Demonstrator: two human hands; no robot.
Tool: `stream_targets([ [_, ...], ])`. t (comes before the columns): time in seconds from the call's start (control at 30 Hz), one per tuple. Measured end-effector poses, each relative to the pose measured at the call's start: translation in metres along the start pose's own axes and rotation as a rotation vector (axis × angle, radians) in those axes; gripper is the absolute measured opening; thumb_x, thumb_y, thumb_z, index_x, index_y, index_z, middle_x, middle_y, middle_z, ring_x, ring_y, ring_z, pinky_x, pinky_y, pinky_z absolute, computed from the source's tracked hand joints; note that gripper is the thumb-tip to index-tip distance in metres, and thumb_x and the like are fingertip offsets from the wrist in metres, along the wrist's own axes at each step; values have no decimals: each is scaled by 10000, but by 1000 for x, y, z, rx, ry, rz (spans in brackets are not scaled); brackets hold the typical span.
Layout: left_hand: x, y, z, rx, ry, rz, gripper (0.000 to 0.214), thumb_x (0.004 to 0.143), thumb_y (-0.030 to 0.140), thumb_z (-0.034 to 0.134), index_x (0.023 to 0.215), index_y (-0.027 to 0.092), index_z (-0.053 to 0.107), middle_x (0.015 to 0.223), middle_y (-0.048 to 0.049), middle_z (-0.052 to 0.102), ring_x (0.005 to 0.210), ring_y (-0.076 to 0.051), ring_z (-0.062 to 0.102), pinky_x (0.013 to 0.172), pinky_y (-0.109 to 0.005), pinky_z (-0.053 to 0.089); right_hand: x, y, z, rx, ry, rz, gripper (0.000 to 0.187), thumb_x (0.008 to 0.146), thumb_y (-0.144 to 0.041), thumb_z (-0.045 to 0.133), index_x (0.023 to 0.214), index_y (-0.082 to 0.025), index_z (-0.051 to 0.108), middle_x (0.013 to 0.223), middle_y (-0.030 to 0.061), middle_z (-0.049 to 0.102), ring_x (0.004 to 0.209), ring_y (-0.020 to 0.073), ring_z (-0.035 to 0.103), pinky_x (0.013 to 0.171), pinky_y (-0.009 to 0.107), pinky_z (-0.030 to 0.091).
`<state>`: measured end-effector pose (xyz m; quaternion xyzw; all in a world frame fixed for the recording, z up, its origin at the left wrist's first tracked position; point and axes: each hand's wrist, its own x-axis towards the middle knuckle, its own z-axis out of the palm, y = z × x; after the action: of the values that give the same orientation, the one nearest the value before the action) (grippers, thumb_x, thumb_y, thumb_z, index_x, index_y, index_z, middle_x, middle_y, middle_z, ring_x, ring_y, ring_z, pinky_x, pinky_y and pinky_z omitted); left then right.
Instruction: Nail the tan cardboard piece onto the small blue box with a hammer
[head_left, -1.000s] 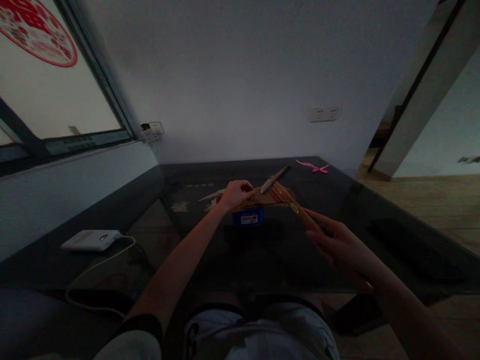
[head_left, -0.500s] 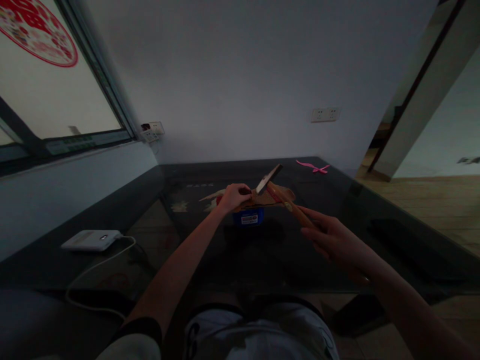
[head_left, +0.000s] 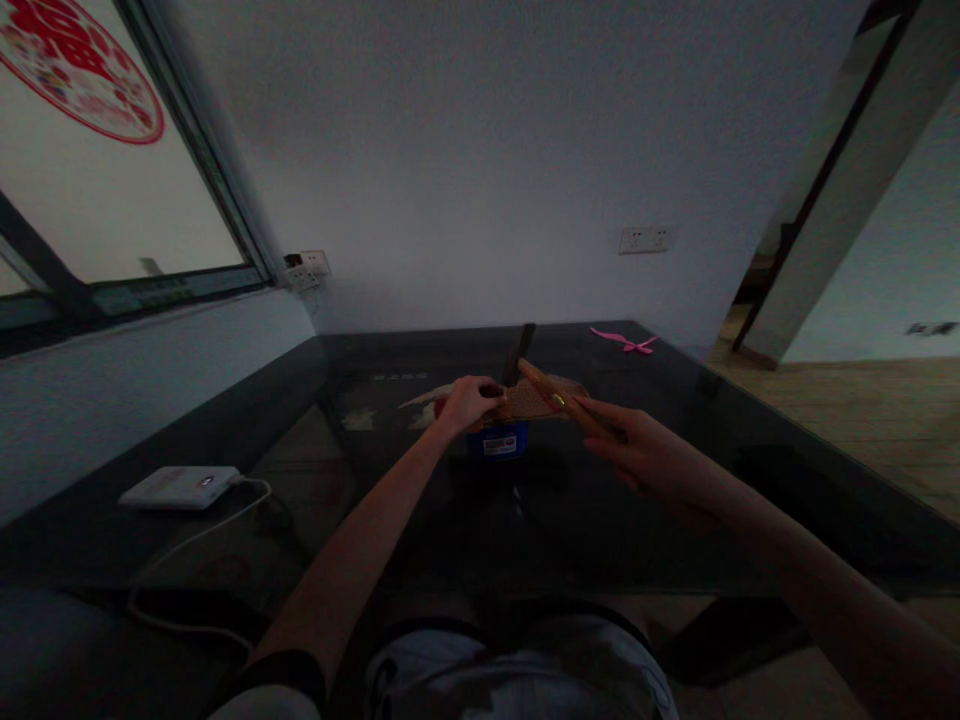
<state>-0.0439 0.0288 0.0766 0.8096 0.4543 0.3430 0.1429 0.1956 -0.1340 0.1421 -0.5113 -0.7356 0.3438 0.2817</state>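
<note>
Hammer [head_left: 559, 398] now steeper, nearer left hand [head_left: 466, 402].

You face a dark glass table [head_left: 750, 470]. At twelve o'clock a blue tub [head_left: 498, 441] stands on it. Toward one o'clock, near the far edge, lies a pink ribbon [head_left: 626, 342]. At nine o'clock rests a corded white box [head_left: 178, 488].

Box [head_left: 499, 440]: blue, on dark table [head_left: 600, 520]
Wood [head_left: 529, 400]: lies across top of box
Left hand [head_left: 469, 400]: over box's left edge, fingers pinched on wood
Right hand [head_left: 645, 455]: right of box, gripping hammer [head_left: 551, 392]
Hammer head: raised above box
Ribbon [head_left: 626, 341]: pink, well behind box
Device [head_left: 180, 487]: white, cabled, well left of box
</note>
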Motion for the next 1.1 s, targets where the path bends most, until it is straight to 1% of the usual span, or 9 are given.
stream_targets([
  [0.17, 1, 3, -1, -2, 1, -17, 195, 710, 290, 693, 825, 135, 716, 805, -54, 718, 729, -164, 645, 686, -256, 463, -1, -11, -2, -18, 67, -31, 640, 820, -217, 493, 1431, -178, 307, 523, -69, 492, 336, 75, 447, 313, 171, 370],
  [0.3, 1, 6, -3, 2, -15, -38, 209, 715, 297, 687, 829, 125, 718, 795, -64, 717, 712, -170, 645, 659, -256, 461, 2, -11, 3, -127, 33, 18, 617, 798, -181, 494, 1401, -137, 370, 544, -46, 521, 333, 78, 440, 319, 187, 364],
  [0.37, 0, 6, -3, 0, -24, -37, 213, 719, 300, 681, 835, 124, 718, 795, -68, 716, 720, -174, 646, 657, -257, 464, 4, -10, 5, -182, 42, 12, 599, 791, -167, 497, 1382, -127, 406, 585, -23, 556, 351, 77, 447, 339, 193, 371],
  [0.43, 0, 5, -3, -15, -17, -41, 204, 715, 289, 686, 836, 128, 718, 802, -68, 717, 726, -170, 646, 663, -255, 468, 5, -8, 7, -214, 79, -7, 598, 796, -170, 497, 1386, -144, 405, 645, -1, 593, 375, 79, 466, 362, 199, 382],
  [0.53, 1, 4, -1, -45, -7, -45, 195, 705, 282, 696, 826, 131, 719, 790, -62, 716, 706, -162, 643, 652, -250, 467, 5, -8, 7, -228, 114, -8, 625, 811, -188, 496, 1419, -180, 353, 706, 11, 617, 385, 80, 483, 375, 205, 394],
  [0.6, 1, 3, -1, -47, -12, -41, 193, 702, 283, 697, 821, 132, 721, 782, -60, 716, 701, -164, 643, 646, -253, 466, 4, -8, 6, -238, 100, 16, 641, 815, -188, 493, 1433, -192, 325, 692, 4, 611, 368, 79, 478, 362, 205, 387],
  [0.73, 1, 4, -2, -6, -21, -23, 186, 709, 292, 689, 820, 147, 726, 795, -56, 719, 717, -171, 643, 678, -269, 471, 2, -10, 4, -265, 34, 46, 622, 802, -158, 494, 1411, -174, 370, 599, -22, 576, 343, 79, 461, 348, 195, 362],
  [0.93, 0, 7, -3, -14, -25, -43, 197, 707, 285, 695, 832, 137, 727, 812, -67, 722, 731, -171, 644, 694, -270, 470, 0, -15, 2, -315, 105, -22, 598, 805, -164, 500, 1393, -133, 401, 597, -10, 590, 377, 82, 463, 403, 205, 379],
  [1.1, 0, 8, -5, -33, -41, -55, 196, 710, 296, 684, 828, 145, 727, 807, -53, 722, 746, -174, 645, 690, -262, 470, 2, -8, 4, -266, 43, -12, 611, 804, -155, 493, 1404, -154, 381, 577, -31, 569, 344, 70, 443, 387, 196, 374],
])
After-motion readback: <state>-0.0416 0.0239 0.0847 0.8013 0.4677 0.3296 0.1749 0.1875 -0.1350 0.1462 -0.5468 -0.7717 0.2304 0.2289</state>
